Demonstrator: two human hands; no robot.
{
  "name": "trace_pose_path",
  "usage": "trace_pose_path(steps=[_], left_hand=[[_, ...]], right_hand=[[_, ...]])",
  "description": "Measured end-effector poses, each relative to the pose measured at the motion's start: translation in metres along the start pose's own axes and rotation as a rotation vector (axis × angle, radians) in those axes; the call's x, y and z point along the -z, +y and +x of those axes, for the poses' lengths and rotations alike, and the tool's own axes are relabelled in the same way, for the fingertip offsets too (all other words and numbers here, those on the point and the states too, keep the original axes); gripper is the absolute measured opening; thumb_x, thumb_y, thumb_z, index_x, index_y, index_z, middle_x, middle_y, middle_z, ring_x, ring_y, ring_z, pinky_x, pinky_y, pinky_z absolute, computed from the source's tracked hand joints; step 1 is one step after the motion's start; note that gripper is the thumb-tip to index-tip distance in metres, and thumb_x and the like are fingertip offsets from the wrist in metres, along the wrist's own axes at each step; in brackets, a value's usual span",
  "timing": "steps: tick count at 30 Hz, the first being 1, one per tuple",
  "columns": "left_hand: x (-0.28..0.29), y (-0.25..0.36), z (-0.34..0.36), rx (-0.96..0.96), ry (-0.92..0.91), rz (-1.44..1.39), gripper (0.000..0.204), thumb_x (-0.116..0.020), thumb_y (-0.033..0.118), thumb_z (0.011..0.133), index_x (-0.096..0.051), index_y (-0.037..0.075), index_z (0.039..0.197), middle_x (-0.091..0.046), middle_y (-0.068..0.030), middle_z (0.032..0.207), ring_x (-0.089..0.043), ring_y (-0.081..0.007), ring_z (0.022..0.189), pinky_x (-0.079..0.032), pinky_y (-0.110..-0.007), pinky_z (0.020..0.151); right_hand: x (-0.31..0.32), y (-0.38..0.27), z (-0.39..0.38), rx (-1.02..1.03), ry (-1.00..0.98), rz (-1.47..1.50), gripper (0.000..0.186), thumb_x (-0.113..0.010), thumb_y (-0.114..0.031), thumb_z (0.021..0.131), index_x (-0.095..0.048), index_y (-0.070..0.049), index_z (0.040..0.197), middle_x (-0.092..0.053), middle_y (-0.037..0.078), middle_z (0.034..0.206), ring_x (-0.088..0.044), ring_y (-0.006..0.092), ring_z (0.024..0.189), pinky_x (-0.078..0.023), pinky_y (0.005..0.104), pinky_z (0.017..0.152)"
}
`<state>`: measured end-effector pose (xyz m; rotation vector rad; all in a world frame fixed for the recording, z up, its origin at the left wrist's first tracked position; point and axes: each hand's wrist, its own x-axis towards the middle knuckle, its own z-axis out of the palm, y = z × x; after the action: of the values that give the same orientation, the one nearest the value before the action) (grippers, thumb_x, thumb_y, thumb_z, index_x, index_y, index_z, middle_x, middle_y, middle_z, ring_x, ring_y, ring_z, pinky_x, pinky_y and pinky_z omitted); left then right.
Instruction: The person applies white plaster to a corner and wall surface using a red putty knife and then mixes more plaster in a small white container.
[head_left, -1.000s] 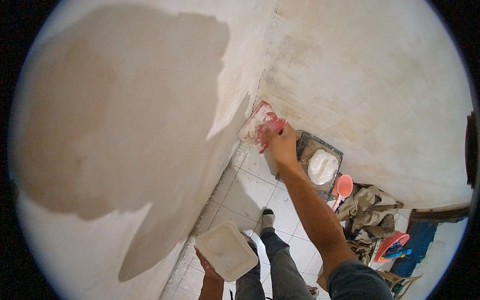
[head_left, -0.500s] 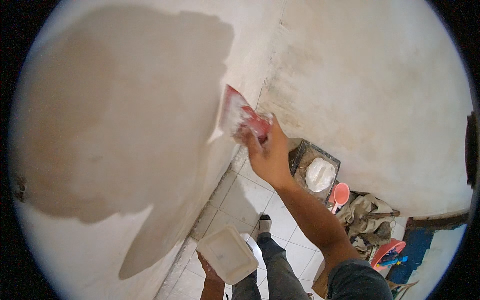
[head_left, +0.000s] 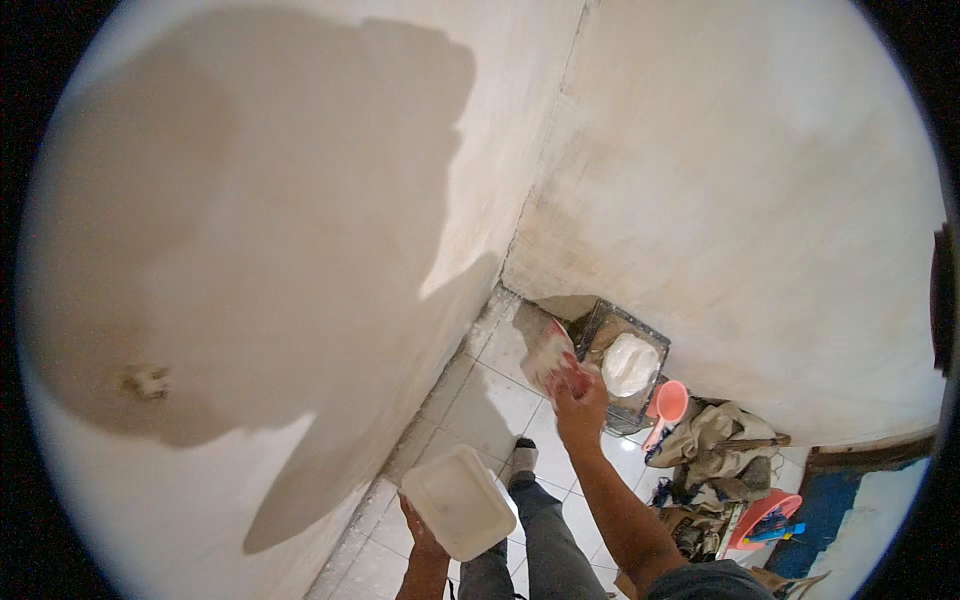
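My right hand is closed round a red putty knife, whose blade is smeared with white and blurred by motion. The knife is held off the wall, above the floor beside a dark crate. On the crate sits a lump of white paste, just right of my right hand. Lower down, my left hand grips an off-white rectangular plastic tub by its left side. Most of that hand's fingers are hidden by the tub.
A plastered wall on the left, under a large shadow, meets another wall at a corner. A pink dipper, crumpled cloth and a pink basin lie along the right wall. White tiles cover the floor.
My right hand has drawn the putty knife away from the left wall and down to beside the crate. My left hand still holds the tub in nearly the same place.
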<state>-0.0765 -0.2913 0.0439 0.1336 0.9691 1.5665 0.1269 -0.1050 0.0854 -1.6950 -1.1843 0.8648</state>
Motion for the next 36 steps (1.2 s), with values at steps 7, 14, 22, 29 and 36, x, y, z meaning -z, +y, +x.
trace_pose_path(steps=[7,14,22,29,36], left_hand=[[-0.048,0.024,0.008,0.194,-0.178,-0.288,0.074,-0.039,0.066,0.09,-0.035,0.015,0.143,-0.04,-0.0093,0.145,-0.042,-0.0282,0.129,-0.037,-0.049,0.106],[-0.131,0.06,0.012,0.257,-0.198,-0.31,0.084,-0.042,0.072,0.084,-0.036,0.013,0.143,-0.045,-0.0115,0.14,-0.048,-0.0294,0.123,-0.043,-0.048,0.101],[-0.187,0.082,-0.007,0.358,-0.198,-0.206,0.096,-0.047,0.079,0.076,-0.034,0.013,0.144,-0.045,-0.0118,0.139,-0.047,-0.032,0.123,-0.041,-0.049,0.103],[-0.185,0.073,-0.013,0.366,-0.338,-0.309,0.089,-0.042,0.077,0.08,-0.035,0.014,0.144,-0.046,-0.0119,0.139,-0.047,-0.033,0.123,-0.04,-0.05,0.103],[-0.204,0.075,-0.018,0.422,-0.476,-0.424,0.089,-0.046,0.075,0.079,-0.038,0.013,0.142,-0.047,-0.0113,0.138,-0.048,-0.0316,0.123,-0.039,-0.05,0.104]], right_hand=[[0.084,-0.057,-0.037,-0.218,-0.109,0.401,0.037,-0.059,-0.014,0.087,-0.053,-0.001,0.12,-0.063,0.005,0.086,-0.06,0.0094,0.067,-0.044,0.0208,0.049],[0.106,-0.14,-0.041,-0.017,-0.177,0.249,0.051,-0.062,-0.009,0.085,-0.042,0.002,0.131,-0.061,0.012,0.105,-0.063,0.0175,0.088,-0.052,0.0296,0.077],[0.114,-0.21,-0.064,0.131,-0.409,-0.234,0.069,-0.062,-0.004,0.085,-0.027,0.001,0.144,-0.06,0.021,0.117,-0.064,0.0266,0.101,-0.049,0.0348,0.088],[0.115,-0.223,-0.067,0.183,-0.341,-0.476,0.07,-0.063,-0.011,0.082,-0.031,0.002,0.142,-0.067,0.024,0.098,-0.067,0.0375,0.089,-0.05,0.0399,0.082],[0.119,-0.233,-0.07,0.189,-0.387,-0.432,0.069,-0.064,-0.011,0.08,-0.033,0.002,0.141,-0.067,0.024,0.09,-0.066,0.0384,0.084,-0.051,0.0418,0.077]])
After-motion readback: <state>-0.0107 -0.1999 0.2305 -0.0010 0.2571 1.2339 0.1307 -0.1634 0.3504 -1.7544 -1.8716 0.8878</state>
